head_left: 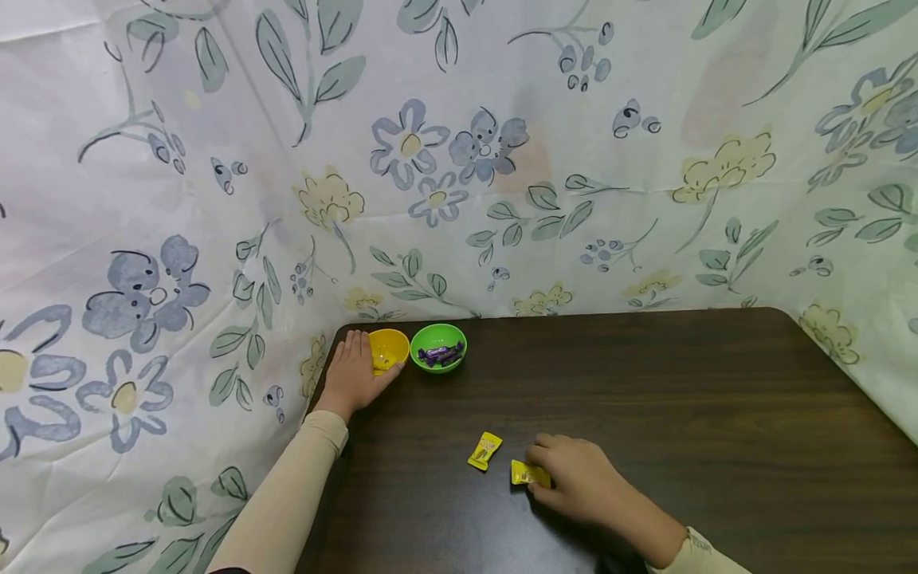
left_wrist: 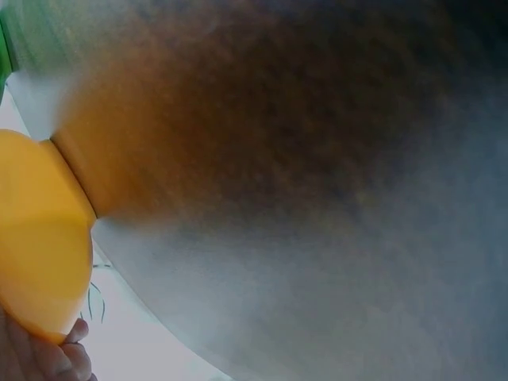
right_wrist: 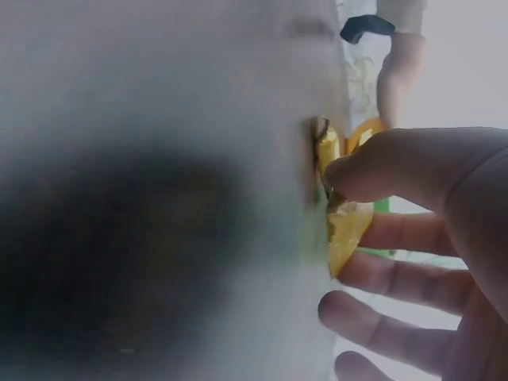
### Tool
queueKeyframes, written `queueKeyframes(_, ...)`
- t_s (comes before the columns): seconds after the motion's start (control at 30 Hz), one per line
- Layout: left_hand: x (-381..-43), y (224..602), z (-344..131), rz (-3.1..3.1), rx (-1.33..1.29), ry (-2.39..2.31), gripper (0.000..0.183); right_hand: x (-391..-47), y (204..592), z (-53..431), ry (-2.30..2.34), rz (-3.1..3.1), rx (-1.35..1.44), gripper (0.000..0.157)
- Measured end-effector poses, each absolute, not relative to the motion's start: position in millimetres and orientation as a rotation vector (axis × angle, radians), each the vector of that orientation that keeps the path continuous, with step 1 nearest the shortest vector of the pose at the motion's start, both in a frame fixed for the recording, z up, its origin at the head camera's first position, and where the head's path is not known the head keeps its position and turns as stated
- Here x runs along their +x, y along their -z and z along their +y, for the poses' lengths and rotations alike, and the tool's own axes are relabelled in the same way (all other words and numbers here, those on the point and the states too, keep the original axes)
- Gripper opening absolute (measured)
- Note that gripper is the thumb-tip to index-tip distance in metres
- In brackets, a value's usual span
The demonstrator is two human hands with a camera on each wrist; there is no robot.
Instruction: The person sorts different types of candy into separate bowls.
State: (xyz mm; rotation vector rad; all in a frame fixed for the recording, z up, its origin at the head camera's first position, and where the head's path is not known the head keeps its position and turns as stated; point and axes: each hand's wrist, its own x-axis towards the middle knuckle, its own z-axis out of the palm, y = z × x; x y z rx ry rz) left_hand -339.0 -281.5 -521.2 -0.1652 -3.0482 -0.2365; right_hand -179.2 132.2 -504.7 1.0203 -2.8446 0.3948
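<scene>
My left hand (head_left: 356, 373) holds the side of a yellow bowl (head_left: 390, 344) at the table's far left corner, its thumb along the near side. Some yellow pieces, hard to make out, lie inside that bowl. The left wrist view shows the bowl's smooth outer wall (left_wrist: 40, 230) with fingers against it. On the table at front centre, my right hand (head_left: 581, 478) pinches a yellow wrapped candy (head_left: 527, 473) between thumb and fingers; the thumb partly hides the candy (right_wrist: 349, 230) in the right wrist view. Left of it lies another yellow wrapped candy (head_left: 484, 451), untouched.
A green bowl (head_left: 439, 328) stands right beside the yellow one, with purple wrapped candies (head_left: 441, 354) in it. Everything sits on a dark brown wooden table (head_left: 645, 383). A floral cloth (head_left: 545, 159) hangs behind the table and along its sides.
</scene>
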Motion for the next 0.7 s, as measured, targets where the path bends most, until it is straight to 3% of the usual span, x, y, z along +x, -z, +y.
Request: queueKeyframes(0.7,-336,519,-280,-3.041,-0.161,0.213,0.11,-227,480,111,-0.344,-2.722,1.125,0.021)
